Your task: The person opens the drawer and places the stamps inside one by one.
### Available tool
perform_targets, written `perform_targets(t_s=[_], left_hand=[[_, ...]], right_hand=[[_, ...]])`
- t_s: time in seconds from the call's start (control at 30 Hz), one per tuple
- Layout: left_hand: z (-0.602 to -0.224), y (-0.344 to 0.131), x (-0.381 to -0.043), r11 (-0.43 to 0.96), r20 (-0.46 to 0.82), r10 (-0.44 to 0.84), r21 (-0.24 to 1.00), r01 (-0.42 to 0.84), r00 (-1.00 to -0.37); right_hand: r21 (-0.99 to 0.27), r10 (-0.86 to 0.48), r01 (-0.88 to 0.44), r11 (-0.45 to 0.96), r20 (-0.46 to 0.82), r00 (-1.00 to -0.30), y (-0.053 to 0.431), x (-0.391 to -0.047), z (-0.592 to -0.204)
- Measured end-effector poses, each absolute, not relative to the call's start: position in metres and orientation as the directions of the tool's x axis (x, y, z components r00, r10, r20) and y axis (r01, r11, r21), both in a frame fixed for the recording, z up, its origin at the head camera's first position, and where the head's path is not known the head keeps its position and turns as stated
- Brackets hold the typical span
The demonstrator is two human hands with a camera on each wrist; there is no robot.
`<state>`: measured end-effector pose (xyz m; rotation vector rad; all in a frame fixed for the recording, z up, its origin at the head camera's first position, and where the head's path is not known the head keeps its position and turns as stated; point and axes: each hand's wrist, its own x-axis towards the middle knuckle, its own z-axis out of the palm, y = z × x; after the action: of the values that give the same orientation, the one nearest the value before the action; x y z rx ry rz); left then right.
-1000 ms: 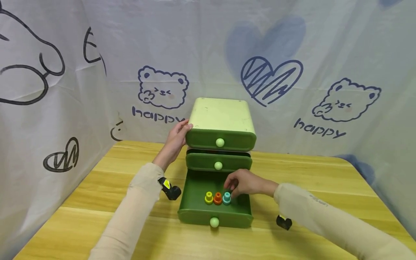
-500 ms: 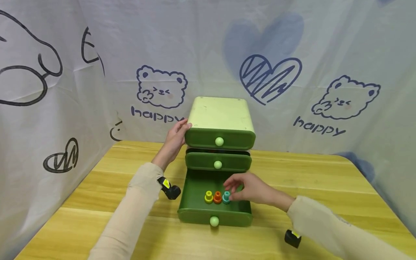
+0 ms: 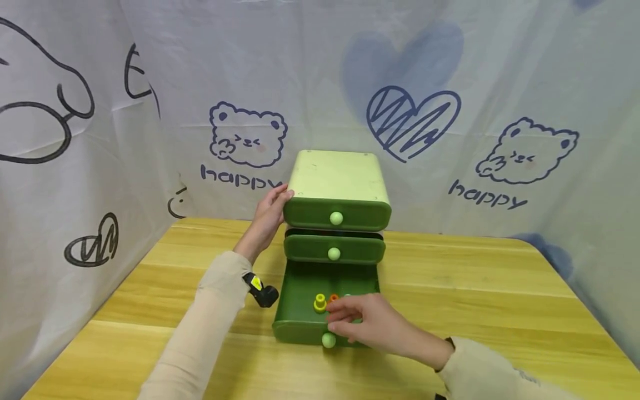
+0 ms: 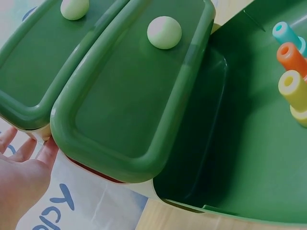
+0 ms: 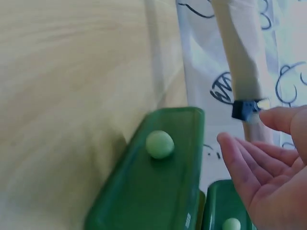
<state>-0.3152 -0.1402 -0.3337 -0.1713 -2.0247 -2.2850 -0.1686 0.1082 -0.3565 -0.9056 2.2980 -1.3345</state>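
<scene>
A small cabinet (image 3: 337, 175) with a pale yellow-green top and green drawers stands on the table. Its bottom drawer (image 3: 300, 283) is pulled far out. Inside, a yellow peg (image 4: 293, 91), an orange peg (image 4: 290, 57) and a teal peg (image 4: 286, 33) stand in a row, hollow at the top. My left hand (image 3: 267, 214) rests against the cabinet's upper left side. Over the bottom drawer's front, near its round knob (image 3: 328, 340), hovers my right hand (image 3: 375, 328), fingers loosely extended and holding nothing. It partly hides the orange and teal pegs in the head view.
The middle drawer (image 3: 307, 249) sticks out slightly, below the top drawer (image 3: 307, 214). Behind the wooden table (image 3: 465, 283) hangs a white printed cloth (image 3: 320, 66). A black wrist camera (image 3: 262, 291) is strapped to the left wrist.
My right hand has moved from beside the teal peg toward me, to over the drawer front. The pegs stand where they were, and my left hand stays on the cabinet.
</scene>
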Motion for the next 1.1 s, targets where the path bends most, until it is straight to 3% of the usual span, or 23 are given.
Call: perform_targets(t_s=[0.27,0.37,0.6,1.1], left_hand=[[-0.335,-0.141,-0.317,-0.124,0.144,0.008,0.982,0.142,-0.989],[-0.335,-0.141,-0.317,-0.126,0.147,0.0,0.981,0.146,-0.989],[-0.335,-0.141,-0.319,-0.128,0.142,0.004,0.982,0.141,-0.99],[-0.337,-0.141,-0.318,-0.133,0.147,0.012,0.981,0.144,-0.989]], right_hand=[[-0.79,-0.585,-0.445,0.421,0.137,-0.799,0.107,-0.152,-0.385],[-0.817,-0.532,-0.359,0.451,0.077,-0.843,0.106,-0.145,-0.396],[-0.896,-0.412,0.035,0.443,-0.238,-0.88,0.099,-0.138,-0.419],[-0.935,-0.288,0.058,0.35,-0.167,-0.943,0.079,-0.14,-0.44]])
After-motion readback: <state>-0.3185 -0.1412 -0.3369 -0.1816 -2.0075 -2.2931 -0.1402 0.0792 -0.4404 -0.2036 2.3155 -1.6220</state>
